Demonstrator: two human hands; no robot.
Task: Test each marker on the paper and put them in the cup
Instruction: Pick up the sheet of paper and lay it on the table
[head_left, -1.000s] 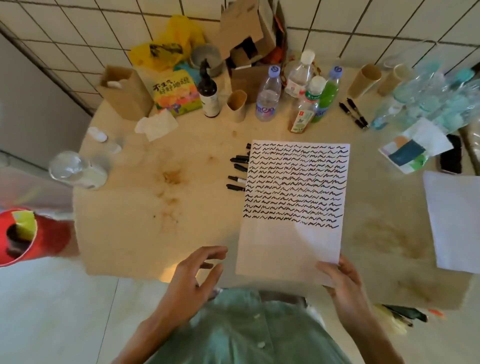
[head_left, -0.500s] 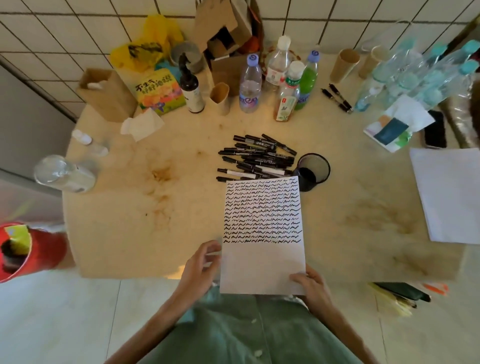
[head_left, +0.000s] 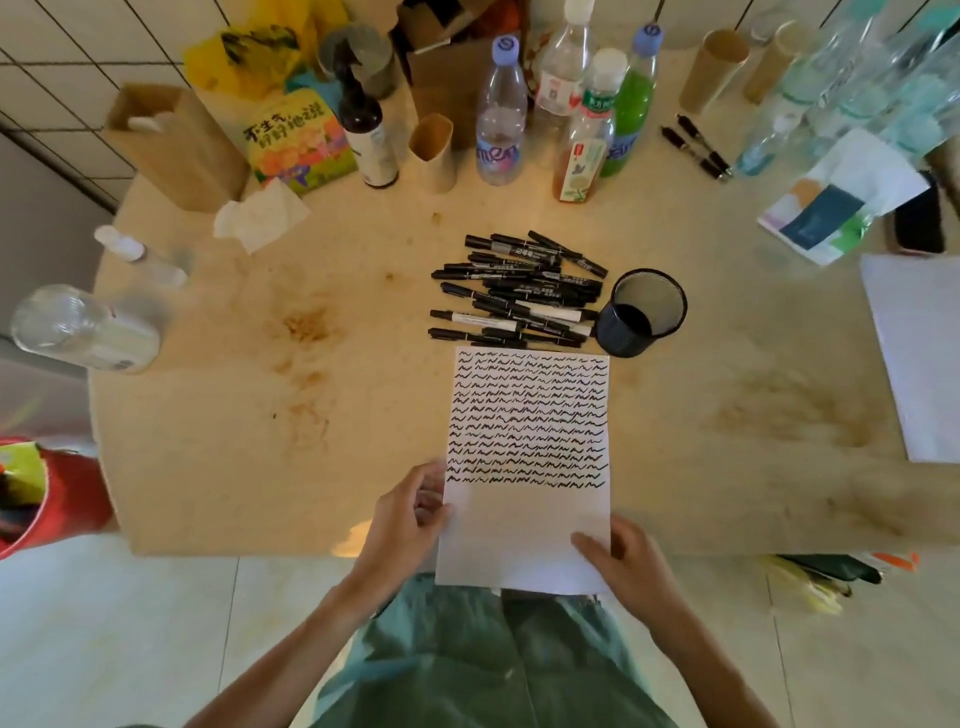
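Pale and stained, the table (head_left: 218, 415) runs up to a tiled wall at the back, and its near edge cuts straight across just in front of the person. On it lies the paper (head_left: 527, 467), its lower end hanging out over that near edge, its top edge just short of the pile of black markers (head_left: 517, 291). Most of the sheet is filled with wavy black lines — only the bottom strip is bare. The left hand (head_left: 402, 525) pinches the paper's left edge, thumb on top; the right hand (head_left: 626, 561) holds the lower right corner, thumb lying on the sheet. Just right of the markers and touching none that I can make out stands the dark mesh cup (head_left: 641, 312), tilted in this wide view, its mouth open. Bare tabletop stretches wide to the left of the paper and also to the right, as far as a second white sheet (head_left: 919, 353) at the right edge — bottles (head_left: 501, 109) and cardboard tubes (head_left: 434, 153) crowd only the back.
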